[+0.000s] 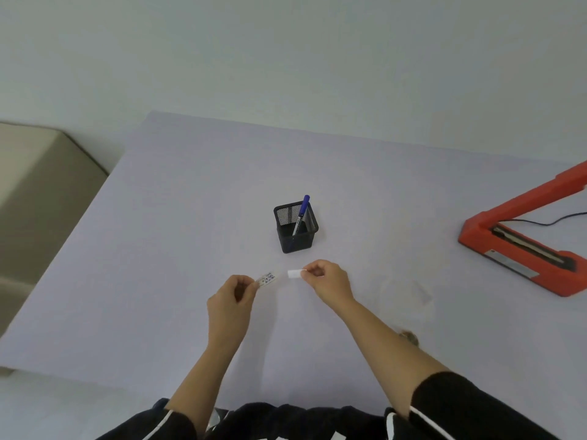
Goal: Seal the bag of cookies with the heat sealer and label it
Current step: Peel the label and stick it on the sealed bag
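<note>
Paper label (266, 278), light, limp, likely sticky, is being pinched at one end by the left hand (233, 300); right hand (327, 281) is pinching a white scrap (293, 274); clear bag (409, 295) is lying nearby on the surface (190, 217).

Printed label (266, 278) in left hand (232, 296), white slip (293, 274) in right hand (327, 281), black pen cup (295, 230) just beyond

place: office-like packing desk | cues: mesh pen holder (296, 227), red heat sealer (521, 236), plain table (158, 249)
</note>
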The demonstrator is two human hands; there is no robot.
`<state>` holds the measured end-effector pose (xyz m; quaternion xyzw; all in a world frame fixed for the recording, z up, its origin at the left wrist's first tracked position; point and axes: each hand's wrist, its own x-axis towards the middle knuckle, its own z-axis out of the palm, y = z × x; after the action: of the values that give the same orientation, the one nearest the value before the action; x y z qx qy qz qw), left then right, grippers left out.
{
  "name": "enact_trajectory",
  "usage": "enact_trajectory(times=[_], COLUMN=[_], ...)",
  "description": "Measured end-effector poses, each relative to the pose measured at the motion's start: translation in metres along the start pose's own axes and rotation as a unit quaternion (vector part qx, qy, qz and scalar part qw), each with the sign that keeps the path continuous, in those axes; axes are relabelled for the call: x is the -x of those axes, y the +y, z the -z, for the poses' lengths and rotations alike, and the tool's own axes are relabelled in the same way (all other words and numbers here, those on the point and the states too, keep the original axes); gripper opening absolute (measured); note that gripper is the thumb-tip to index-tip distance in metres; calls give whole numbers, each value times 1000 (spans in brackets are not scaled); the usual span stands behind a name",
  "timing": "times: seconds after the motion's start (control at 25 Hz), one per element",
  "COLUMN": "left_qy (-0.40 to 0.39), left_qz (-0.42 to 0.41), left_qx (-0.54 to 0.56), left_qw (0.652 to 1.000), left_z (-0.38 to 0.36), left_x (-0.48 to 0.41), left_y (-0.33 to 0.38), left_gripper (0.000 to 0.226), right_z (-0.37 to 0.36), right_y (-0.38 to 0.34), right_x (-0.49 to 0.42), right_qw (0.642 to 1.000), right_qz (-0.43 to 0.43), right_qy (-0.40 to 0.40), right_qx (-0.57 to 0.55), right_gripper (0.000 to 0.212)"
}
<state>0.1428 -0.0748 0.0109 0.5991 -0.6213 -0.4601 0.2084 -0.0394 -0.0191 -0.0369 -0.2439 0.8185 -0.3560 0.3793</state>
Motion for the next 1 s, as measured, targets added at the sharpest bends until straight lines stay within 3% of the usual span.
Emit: enact_trajectory(times=[0.2,0.36,0.6,0.72,0.88,1.0], left_qy=[-1,7,-47,-92,-155,-201], left_qz=[22,25,-25,-54,-104,-113], left_qx=[-13,-12,-40,-61,-72,-71], left_qw=[1000,1000,998,992,980,971], left_z=[5,4,-18,-43,-87,-120], left_x=[-1,-2,7,16,31,43], left_y=[-8,-6,14,27,49,61], left_gripper=[6,4,7,7,6,6], right_z=[-17,-20,24,67,128,159], right_y=[8,10,22,54,101,129], right_x=[-21,-20,-2,14,42,55], right_qw=[989,983,990,979,959,963], right_qz=[-37,-27,66,108,104,81], right_qy=[14,29,78,157,260,254], right_qx=[142,178,101,78,52,43], right_gripper=[9,18,13,6,6,11])
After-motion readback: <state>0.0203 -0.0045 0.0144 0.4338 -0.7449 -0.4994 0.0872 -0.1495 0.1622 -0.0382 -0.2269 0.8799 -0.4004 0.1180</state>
